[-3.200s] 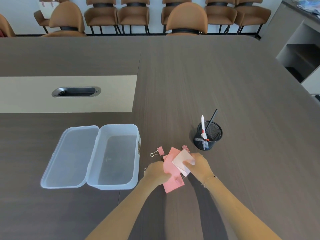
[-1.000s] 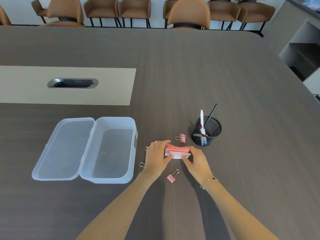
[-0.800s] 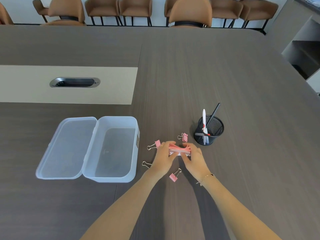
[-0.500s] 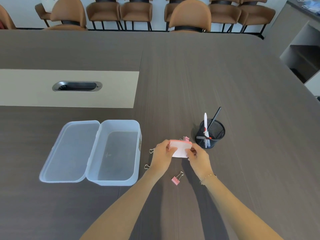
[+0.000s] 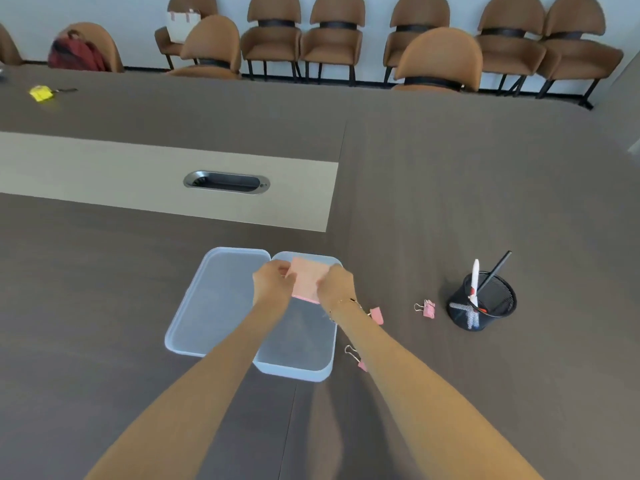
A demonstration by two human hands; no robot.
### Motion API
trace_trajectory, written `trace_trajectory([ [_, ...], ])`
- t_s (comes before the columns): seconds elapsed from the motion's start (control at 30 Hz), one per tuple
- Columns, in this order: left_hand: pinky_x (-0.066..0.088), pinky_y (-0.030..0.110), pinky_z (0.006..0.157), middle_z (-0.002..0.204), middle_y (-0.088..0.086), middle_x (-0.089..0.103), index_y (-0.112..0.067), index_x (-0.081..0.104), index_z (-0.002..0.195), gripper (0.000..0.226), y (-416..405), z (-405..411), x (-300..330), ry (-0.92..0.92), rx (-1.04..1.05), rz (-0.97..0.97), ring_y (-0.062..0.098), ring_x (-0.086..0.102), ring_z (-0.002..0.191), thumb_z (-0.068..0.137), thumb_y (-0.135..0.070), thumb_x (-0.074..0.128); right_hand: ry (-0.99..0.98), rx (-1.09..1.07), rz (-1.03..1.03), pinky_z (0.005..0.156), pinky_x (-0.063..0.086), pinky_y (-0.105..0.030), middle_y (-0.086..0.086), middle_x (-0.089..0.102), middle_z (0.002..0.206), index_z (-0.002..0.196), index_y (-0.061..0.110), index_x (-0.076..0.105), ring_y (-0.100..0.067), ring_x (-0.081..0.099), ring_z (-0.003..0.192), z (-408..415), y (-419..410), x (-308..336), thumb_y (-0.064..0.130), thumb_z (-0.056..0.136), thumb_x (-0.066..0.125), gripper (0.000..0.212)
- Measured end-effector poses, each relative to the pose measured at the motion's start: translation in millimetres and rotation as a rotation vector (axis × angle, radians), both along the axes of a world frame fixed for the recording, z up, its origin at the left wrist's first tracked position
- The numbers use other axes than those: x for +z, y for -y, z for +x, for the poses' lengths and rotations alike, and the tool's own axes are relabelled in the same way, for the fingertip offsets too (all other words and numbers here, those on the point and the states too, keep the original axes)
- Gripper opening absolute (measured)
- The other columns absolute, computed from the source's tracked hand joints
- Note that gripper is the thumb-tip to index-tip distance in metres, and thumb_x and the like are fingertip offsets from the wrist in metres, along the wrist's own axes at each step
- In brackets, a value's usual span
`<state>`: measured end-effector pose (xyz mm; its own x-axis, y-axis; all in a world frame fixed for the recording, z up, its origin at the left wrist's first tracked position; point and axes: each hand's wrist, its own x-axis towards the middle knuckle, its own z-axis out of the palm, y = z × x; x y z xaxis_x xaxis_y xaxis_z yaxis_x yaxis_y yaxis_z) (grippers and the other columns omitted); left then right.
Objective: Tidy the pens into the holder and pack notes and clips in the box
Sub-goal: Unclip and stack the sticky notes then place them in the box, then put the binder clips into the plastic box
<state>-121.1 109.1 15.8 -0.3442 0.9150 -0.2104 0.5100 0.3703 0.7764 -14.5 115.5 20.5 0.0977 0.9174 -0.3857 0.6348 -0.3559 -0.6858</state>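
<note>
Both hands pinch pink sticky-note stack [image 5: 305,279] by opposite side edges: left hand [image 5: 273,284] on left edge, right hand [image 5: 335,285] on right edge. Stack held over far end of clear plastic box [image 5: 298,367]; whether it touches box floor, cannot tell. Hinged lid [image 5: 211,306] lies open flat, left of box. Three pink binder clips on dark table [image 5: 467,185] right of box: one [image 5: 376,315] beside right wrist, one [image 5: 356,358] near box's right wall, one [image 5: 426,308] just left of mesh pen holder [image 5: 483,308]. Holder stands well right of box, white pen [image 5: 474,280] and black pen [image 5: 495,271] upright inside. Bare tabletop between box and holder.
</note>
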Motion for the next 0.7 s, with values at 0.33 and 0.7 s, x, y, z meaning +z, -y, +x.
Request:
trace_trajectory([
  [0.33,0.035,0.015,0.087,0.129,0.018,0.057,-0.004,0.045,0.135,0.040,-19.4,-19.0,-69.1,-0.086,-0.297,-0.070,0.014,0.044,0.099,0.095,-0.004,0.042,0.088,0.068,-0.065,0.103,0.043,-0.036,-0.024,0.041,0.137,0.137,-0.007,0.028,-0.034,0.047,0.124,-26.3,-18.2,-59.9,0.002,0.091,0.050,0.052],
  [0.7,0.042,0.011,0.079,0.121,0.006,0.062,-0.014,0.057,0.125,0.032,-8.3,35.0,7.0,-0.073,-0.607,0.154,0.022,0.061,0.103,0.096,-0.010,0.043,0.198,-0.033,0.395,0.082,0.054,-0.040,-0.015,0.058,0.119,0.114,0.004,0.061,-0.033,0.059,0.104,97.9,-17.4,-8.2,-0.004,0.086,0.041,0.035],
])
